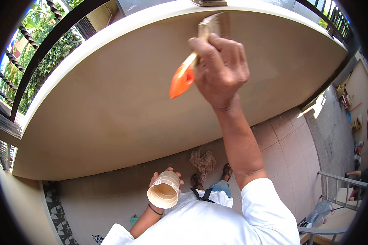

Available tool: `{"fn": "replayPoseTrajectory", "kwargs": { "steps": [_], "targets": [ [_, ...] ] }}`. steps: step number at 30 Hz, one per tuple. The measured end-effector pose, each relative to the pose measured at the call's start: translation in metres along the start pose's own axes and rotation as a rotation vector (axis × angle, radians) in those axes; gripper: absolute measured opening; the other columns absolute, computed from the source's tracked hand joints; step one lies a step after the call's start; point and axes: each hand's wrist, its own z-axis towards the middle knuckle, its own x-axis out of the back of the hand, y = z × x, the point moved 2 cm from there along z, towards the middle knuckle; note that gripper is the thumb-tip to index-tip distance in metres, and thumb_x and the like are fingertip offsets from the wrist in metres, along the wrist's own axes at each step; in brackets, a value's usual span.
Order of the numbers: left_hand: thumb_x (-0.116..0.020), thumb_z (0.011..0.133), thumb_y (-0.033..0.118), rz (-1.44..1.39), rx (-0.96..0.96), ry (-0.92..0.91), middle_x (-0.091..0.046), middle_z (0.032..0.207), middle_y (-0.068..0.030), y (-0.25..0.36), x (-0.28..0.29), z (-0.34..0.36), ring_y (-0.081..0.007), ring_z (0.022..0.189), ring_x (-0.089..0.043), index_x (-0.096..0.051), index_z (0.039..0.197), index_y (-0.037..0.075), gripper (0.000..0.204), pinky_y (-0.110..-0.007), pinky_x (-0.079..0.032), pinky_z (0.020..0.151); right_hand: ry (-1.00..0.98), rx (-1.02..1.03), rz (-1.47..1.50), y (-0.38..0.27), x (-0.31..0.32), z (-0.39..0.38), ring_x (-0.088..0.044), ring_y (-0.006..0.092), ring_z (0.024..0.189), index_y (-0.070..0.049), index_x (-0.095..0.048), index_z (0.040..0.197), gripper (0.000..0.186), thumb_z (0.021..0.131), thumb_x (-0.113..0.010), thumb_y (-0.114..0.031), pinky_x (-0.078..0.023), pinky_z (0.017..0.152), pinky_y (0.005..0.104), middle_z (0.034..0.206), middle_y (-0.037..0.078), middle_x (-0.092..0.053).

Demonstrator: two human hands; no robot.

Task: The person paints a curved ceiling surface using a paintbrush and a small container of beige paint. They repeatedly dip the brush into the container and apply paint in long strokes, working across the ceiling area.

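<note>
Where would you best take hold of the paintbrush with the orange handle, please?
Grip the paintbrush on the bare orange handle end, coming from below left. The handle slants down that way, free of the right hand, while the bristles press on the wall above. The left hand holds a cup.

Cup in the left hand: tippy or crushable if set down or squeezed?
The cup looks like thin ribbed plastic, so probably light and squeezable. It is tilted in the left hand with liquid inside, so it would likely spill. Its tapered shape may tip easily.
</note>
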Motion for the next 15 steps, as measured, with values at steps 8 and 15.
{"fn": "replayPoseTrajectory", "kwargs": {
  "steps": [8, 15],
  "targets": [
    [-0.050, 0.112, 0.052, 0.015, 0.026, 0.002, -0.055, 0.140, -0.0276, 0.000, -0.011, 0.010, -0.0493, 0.127, -0.061, -0.049, 0.147, 0.007, 0.057, -0.063, -0.066, 0.093, -0.030, -0.249, 0.667, -0.019, 0.019, 0.020, -0.072, 0.0236, 0.079, -0.009, -0.078, 0.095, 0.024, 0.077, -0.087, 0.003, -0.061, 0.070, 0.0332, 0.092, 0.009, -0.075],
    [-0.052, 0.111, 0.054, 0.030, 0.027, 0.018, -0.057, 0.139, -0.0264, -0.004, -0.014, 0.012, -0.0484, 0.125, -0.063, -0.051, 0.146, 0.008, 0.058, -0.062, -0.066, 0.092, 0.232, -0.564, 0.296, 0.089, 0.072, 0.032, -0.075, 0.0172, 0.082, 0.000, -0.075, 0.104, 0.015, 0.093, -0.085, -0.002, -0.063, 0.078, 0.0277, 0.096, 0.010, -0.078]
  ]
}}
